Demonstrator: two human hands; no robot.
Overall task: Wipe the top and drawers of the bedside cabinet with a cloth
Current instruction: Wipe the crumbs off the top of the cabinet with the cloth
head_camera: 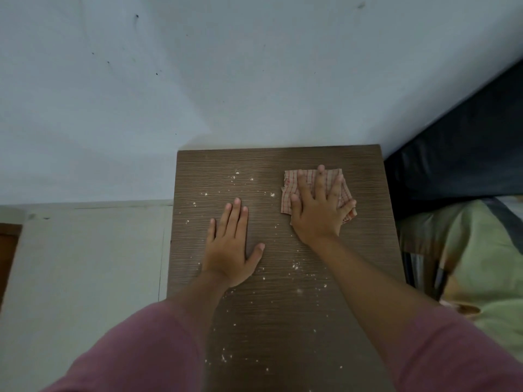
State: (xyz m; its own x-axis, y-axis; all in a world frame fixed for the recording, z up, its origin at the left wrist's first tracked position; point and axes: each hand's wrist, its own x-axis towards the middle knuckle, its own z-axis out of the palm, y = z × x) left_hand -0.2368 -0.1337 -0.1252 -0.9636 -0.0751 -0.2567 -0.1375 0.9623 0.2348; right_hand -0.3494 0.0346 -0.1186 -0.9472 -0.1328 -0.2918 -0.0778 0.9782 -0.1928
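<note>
The cabinet (283,306) stands against the wall (226,80); the bed (467,250) lies just to its right; on its top, the cloth (291,190) sits far right under the right hand (317,213); the left hand (230,247) rests flat left of it; crumbs (295,265) lie scattered between and nearer.

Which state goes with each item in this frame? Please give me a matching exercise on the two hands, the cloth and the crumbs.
Column A:
1. left hand
2. right hand
3. cloth
4. crumbs

Column B:
a. scattered white specks across the cabinet top
b. flat on bare wood, holding nothing
c. checked, lying near the far right corner
d. pressing flat on the cloth

Pairs: 1-b, 2-d, 3-c, 4-a
</note>
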